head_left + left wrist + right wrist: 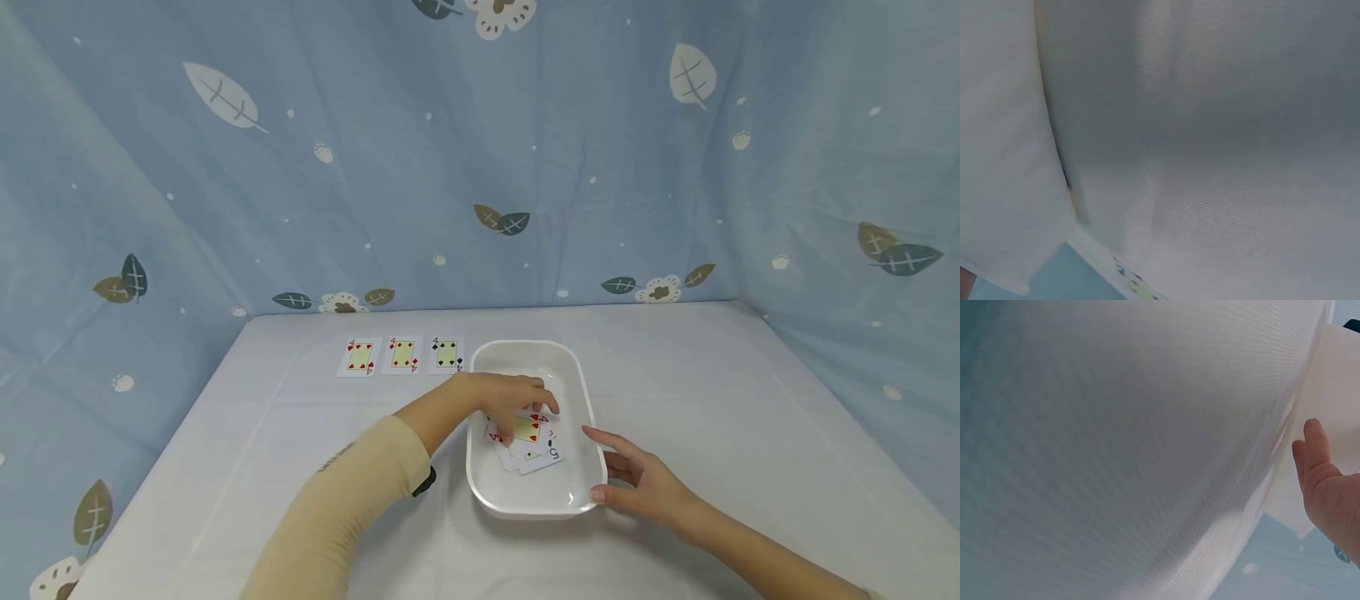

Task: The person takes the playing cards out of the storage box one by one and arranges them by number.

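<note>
A white tray [570,400] stands on the table with several overlapping playing cards in it. On top lies a four of hearts [527,428], and the corner of a black five [553,454] sticks out from under it. My left hand [498,400] reaches into the tray from the left, thumb over the top card and bent fingers spread along its far edge. My right hand [645,483] holds the tray's right side, thumb and forefinger at the rim. In the right wrist view, fingers [1316,450] lie along a pale wall.
Left of the tray's far end, three cards lie face up in a row: a four of hearts [360,357], a four of diamonds [402,356] and a four of spades [447,356]. A white cloth covers the table [697,375]. Behind it hangs a blue leaf-patterned curtain [420,167].
</note>
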The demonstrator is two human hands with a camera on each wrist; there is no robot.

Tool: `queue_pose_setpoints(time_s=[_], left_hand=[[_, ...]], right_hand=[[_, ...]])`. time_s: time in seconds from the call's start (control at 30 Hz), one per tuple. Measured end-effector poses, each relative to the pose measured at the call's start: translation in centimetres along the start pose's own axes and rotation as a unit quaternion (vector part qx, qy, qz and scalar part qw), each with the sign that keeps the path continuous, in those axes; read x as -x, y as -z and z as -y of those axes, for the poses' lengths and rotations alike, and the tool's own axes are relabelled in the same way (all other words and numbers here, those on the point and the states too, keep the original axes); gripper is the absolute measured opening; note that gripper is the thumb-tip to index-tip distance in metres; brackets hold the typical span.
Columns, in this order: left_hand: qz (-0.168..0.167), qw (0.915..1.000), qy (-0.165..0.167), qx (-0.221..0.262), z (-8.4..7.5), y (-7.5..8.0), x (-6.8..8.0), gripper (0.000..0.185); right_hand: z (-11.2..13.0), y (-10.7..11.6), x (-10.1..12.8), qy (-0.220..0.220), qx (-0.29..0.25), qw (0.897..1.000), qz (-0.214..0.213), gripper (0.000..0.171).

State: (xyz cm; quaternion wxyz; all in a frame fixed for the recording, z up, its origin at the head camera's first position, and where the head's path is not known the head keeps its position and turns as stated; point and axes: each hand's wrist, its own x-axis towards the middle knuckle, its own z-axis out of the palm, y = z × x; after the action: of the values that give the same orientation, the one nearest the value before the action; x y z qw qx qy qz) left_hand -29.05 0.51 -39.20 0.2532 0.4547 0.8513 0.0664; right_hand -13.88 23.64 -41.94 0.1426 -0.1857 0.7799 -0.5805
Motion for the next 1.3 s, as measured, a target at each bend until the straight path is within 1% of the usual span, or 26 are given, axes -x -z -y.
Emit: queue_pose_setpoints(time_s=[0.1,0.2,0.3,0.5,0.67,0.77,0.93,1.0,1.13,1.3], left_hand=[[0.009,0.9997,0.005,-0.021,0.0,-0.1,-0.2,0.072],[0.011,0.9994,0.015,-0.029,0.0,-0.1,-0.2,0.069],[0.008,0.9994,0.025,-0.022,0.1,0.0,-0.2,0.068],[0.01,0.9992,0.035,-0.015,0.2,0.2,0.0,0.07],[-0.007,0.999,0.041,-0.016,0.2,0.2,0.0,0.071],[-0.019,0.999,0.035,-0.018,0.2,0.3,0.1,0.069],[-0.03,0.9991,0.02,-0.021,0.3,0.7,0.4,0.057],[-0.036,0.999,0.02,-0.017,0.3,0.8,0.5,0.054],[-0.051,0.9986,0.014,0.008,0.8,1.0,0.7,0.047],[-0.075,0.9954,-0.012,0.058,1.5,1.1,1.1,0.038]], right_hand=[[-0.1,0.0,0.0,-0.003,-0.005,1.0,0.0,0.072],[-0.1,0.0,0.0,-0.005,-0.005,1.0,-0.002,0.072],[-0.1,0.0,0.0,-0.004,-0.006,1.0,-0.001,0.072],[-0.1,0.0,0.0,-0.004,-0.001,1.0,0.002,0.072],[-0.2,0.0,-0.1,0.004,0.002,1.0,0.003,0.072],[-0.3,0.1,-0.1,0.009,0.003,1.0,0.003,0.071],[-0.3,0.1,-0.1,0.008,-0.002,1.0,0.005,0.071],[-0.3,0.1,0.0,0.008,-0.003,1.0,0.006,0.071],[-0.3,0.1,0.0,0.006,-0.005,1.0,0.006,0.071],[-0.1,0.1,0.1,-0.007,0.003,1.0,0.0,0.072]])
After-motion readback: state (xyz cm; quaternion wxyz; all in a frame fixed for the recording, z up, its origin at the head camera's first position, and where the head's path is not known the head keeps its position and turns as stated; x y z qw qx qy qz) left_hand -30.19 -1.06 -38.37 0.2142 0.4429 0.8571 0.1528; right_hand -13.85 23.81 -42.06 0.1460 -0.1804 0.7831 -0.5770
